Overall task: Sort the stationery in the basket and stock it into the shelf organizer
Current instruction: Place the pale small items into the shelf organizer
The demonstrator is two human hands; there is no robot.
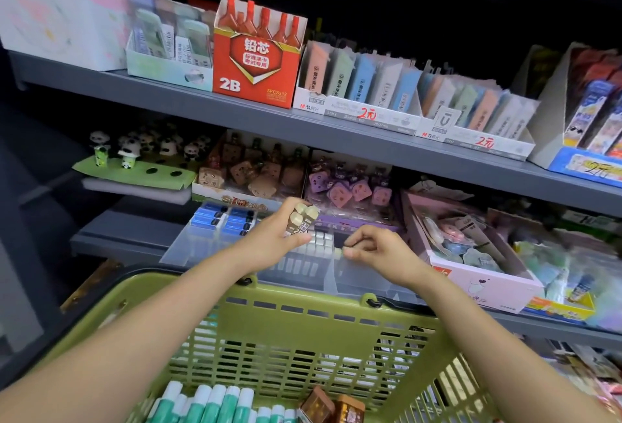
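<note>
Left hand grips a bundle of leads (pale caps up) above the clear organizer on the shelf. Right hand, fingers curled, pinches one small pale piece at the organizer's divider. Green basket sits below, holding glue sticks.

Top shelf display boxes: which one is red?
The 2B lead box, second-to-left of the open boxes on the top shelf. It alone is red, with red-capped tubes sticking out; its neighbours are pale green, white and blue.
</note>
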